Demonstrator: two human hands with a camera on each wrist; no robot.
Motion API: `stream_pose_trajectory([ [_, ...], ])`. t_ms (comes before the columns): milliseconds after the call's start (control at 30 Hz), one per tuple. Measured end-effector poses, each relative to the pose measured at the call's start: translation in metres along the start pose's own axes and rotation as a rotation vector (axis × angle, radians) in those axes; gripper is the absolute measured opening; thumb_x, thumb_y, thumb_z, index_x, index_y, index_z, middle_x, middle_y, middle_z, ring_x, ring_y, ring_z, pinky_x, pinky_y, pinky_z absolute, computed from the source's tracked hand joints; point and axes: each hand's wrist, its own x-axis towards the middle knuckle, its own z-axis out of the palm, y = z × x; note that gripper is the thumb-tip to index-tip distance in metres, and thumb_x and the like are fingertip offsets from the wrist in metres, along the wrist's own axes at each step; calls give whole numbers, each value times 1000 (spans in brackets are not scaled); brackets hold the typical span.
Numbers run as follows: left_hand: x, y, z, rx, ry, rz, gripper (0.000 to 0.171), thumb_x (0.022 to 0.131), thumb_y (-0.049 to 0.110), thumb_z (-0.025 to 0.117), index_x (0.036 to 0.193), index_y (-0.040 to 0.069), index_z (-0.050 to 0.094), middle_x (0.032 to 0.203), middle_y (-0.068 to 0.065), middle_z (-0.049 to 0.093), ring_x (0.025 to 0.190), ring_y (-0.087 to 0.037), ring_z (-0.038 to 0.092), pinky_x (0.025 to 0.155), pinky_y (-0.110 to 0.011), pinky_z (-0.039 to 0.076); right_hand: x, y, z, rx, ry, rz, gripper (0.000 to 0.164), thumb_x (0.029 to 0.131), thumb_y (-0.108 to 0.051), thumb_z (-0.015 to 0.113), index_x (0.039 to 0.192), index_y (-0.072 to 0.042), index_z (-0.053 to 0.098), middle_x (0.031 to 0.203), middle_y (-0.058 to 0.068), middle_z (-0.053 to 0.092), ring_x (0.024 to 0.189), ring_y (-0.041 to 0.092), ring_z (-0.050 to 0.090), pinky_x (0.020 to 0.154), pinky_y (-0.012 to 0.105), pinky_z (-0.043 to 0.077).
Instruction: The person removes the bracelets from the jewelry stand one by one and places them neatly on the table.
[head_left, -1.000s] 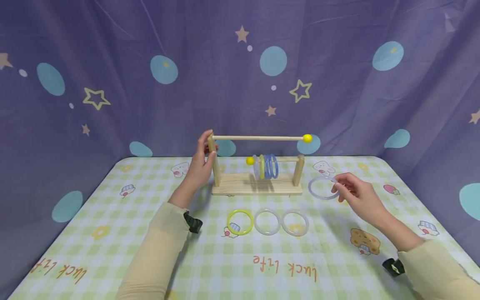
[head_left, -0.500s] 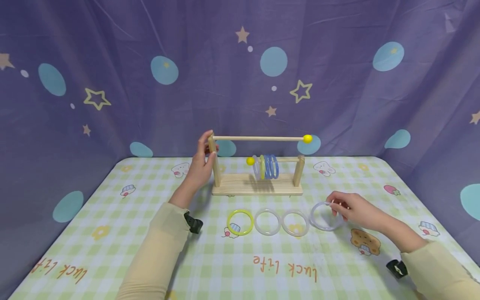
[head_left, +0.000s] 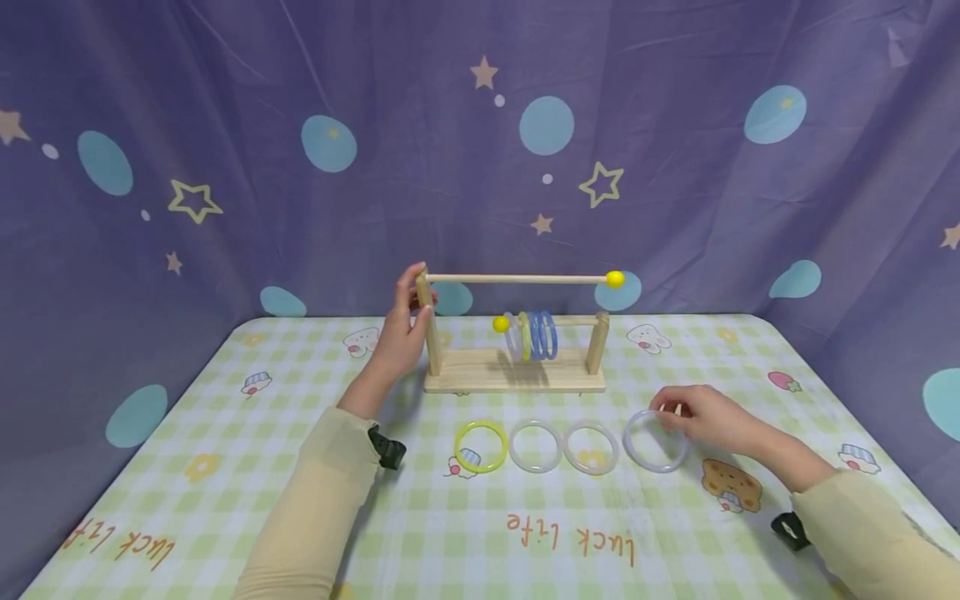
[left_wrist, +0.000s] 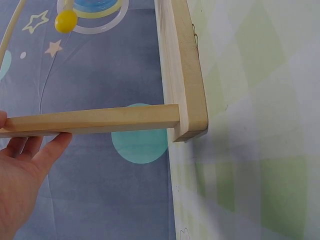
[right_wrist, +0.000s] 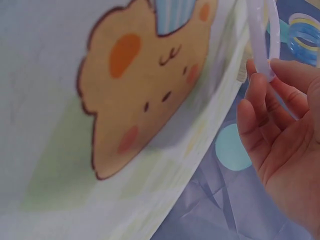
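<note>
My left hand (head_left: 397, 337) grips the tall left post (head_left: 431, 342) of a wooden ring stand (head_left: 517, 383). In the left wrist view its fingers lie along that post (left_wrist: 100, 121). My right hand (head_left: 708, 417) pinches the far edge of a clear, pale lilac ring (head_left: 655, 468), tilted close over the table. Left of it lie a clear ring (head_left: 591, 472), another clear ring (head_left: 535, 470) and a yellow-green ring (head_left: 481, 470) in a row. On the stand's lower rod hang several blue rings (head_left: 543, 336), a yellow one (head_left: 526, 337) and a clear one (head_left: 512, 337).
The stand's upper rod (head_left: 517, 278) carries no ring and ends in a yellow ball (head_left: 615, 279). Another yellow ball (head_left: 500, 324) caps the lower rod. A checked cloth (head_left: 420, 517) covers the table, and a purple curtain (head_left: 420, 192) hangs behind.
My right hand has brought the clear ring from beside the stand toward me and down, to the right end of the row. The left hand stays on the post.
</note>
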Motion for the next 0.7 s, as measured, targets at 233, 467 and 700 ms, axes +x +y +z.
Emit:
stream_pose_trajectory([
  [233, -1, 0, 1, -7, 0, -7, 51, 100, -8, 40, 145, 5, 22, 117, -32, 53, 110, -45, 52, 92, -54, 45, 7, 6, 7, -64, -39, -8, 8, 90, -11, 69, 88, -18, 68, 76, -13, 57, 62, 3, 46, 58, 25, 42],
  [467, 0, 0, 0, -3, 0, -7, 52, 100, -7, 40, 147, 6, 21, 118, -32, 53, 111, -44, 52, 92, -54, 44, 10, 5, 10, -78, -47, -49, 7, 89, -11, 70, 88, -17, 67, 74, -13, 54, 62, 3, 44, 58, 25, 40],
  [700, -1, 1, 0, -13, -6, -24, 52, 101, -6, 40, 147, 7, 21, 120, -32, 52, 112, -44, 52, 93, -55, 43, 12, 1, 14, -85, -49, -53, 9, 88, -9, 71, 89, -18, 67, 76, -13, 54, 63, 3, 43, 58, 25, 41],
])
